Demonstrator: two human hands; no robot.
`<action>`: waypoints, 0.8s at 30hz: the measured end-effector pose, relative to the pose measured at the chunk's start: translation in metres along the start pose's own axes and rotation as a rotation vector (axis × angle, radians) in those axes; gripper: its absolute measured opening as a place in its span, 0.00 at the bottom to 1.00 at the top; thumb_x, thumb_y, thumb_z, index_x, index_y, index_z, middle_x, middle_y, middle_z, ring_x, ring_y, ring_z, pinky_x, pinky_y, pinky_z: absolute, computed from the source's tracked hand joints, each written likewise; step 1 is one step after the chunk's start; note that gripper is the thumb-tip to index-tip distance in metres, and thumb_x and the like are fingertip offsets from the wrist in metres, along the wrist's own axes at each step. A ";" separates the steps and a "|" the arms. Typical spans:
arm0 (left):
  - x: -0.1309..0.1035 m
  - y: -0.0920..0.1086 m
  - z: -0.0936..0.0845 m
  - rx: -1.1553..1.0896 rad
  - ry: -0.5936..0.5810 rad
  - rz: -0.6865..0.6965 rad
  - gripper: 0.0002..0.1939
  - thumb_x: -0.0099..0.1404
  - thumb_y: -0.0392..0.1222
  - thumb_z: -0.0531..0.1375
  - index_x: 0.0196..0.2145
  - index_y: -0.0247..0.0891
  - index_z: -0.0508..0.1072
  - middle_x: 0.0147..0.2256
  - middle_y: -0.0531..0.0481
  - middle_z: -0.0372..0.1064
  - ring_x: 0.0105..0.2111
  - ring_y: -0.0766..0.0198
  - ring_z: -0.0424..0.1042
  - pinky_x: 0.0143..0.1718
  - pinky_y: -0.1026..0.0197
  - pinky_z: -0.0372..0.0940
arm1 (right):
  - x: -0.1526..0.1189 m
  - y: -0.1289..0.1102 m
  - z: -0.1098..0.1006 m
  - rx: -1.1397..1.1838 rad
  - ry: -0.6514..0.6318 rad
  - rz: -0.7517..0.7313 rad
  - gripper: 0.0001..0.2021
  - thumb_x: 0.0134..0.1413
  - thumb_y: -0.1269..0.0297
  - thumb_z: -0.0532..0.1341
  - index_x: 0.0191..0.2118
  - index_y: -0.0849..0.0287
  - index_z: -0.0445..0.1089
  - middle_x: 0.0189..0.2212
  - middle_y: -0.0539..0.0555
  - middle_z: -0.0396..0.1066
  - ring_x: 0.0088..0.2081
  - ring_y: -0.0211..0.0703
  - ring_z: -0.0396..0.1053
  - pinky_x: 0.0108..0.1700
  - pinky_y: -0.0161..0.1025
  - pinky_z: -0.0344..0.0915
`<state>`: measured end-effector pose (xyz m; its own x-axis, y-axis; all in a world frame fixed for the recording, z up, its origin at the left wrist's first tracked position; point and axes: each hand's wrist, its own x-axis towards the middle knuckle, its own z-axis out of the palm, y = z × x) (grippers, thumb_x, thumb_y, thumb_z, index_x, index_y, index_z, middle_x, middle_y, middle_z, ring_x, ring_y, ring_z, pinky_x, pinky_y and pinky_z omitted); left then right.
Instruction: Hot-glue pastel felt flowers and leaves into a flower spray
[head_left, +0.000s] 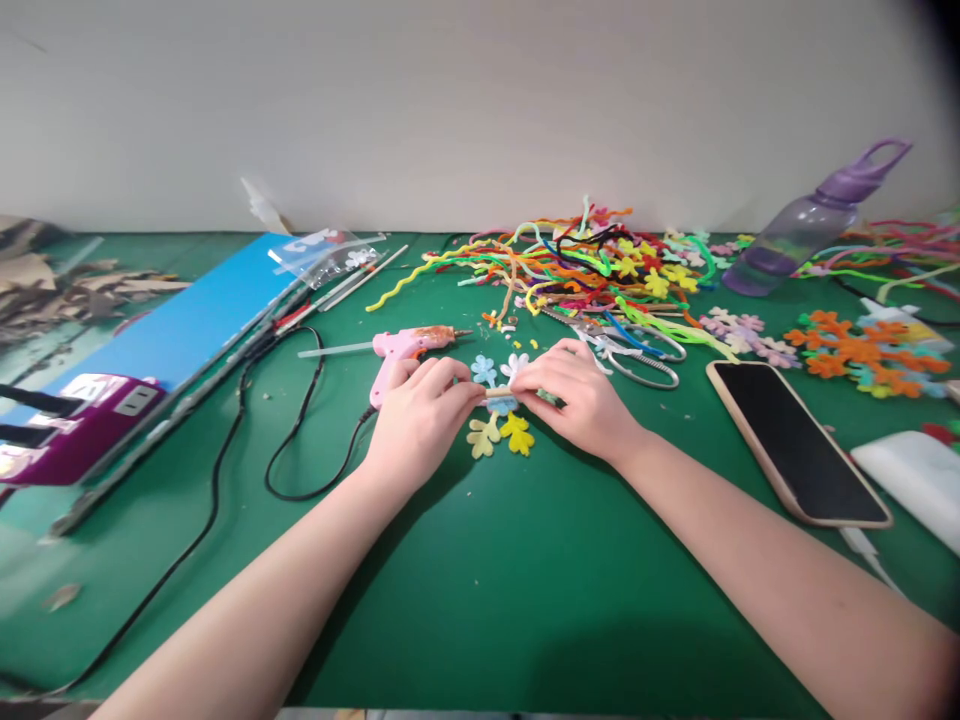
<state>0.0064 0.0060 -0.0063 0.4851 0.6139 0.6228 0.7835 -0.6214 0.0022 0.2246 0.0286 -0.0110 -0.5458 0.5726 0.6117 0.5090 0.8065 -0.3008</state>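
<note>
My left hand (421, 412) and my right hand (576, 402) meet over the middle of the table. Between their pinched fingertips is a short, thin tan strip (497, 393), held level by its two ends; its material is hard to make out. Just below it shows a light blue piece (502, 407), partly covered. Around the strip lie a blue felt flower (484, 370), a white flower (515, 367) partly behind my right fingers, a pale yellow flower (483, 437) and a bright yellow one (517, 434). A pink glue gun (411, 346) lies behind my left hand, its handle partly hidden.
Scissors (649, 372) and a tangle of coloured pipe cleaners (555, 265) lie behind my hands. At right are a phone (799, 440), orange flowers (855, 345) and a purple bottle (799, 235). A blue board (187, 320) and black cord (217, 490) lie left.
</note>
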 end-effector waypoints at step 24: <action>-0.003 0.003 0.002 -0.068 -0.129 0.016 0.07 0.65 0.42 0.59 0.32 0.42 0.77 0.33 0.51 0.71 0.33 0.63 0.68 0.37 0.57 0.56 | -0.005 -0.005 -0.002 0.007 -0.111 0.085 0.03 0.56 0.70 0.60 0.31 0.56 0.68 0.30 0.46 0.73 0.36 0.37 0.69 0.56 0.45 0.47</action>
<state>0.0080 0.0031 -0.0094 0.5469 0.6584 0.5172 0.7492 -0.6605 0.0486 0.2256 0.0217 -0.0113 -0.5711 0.6514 0.4995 0.5520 0.7551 -0.3538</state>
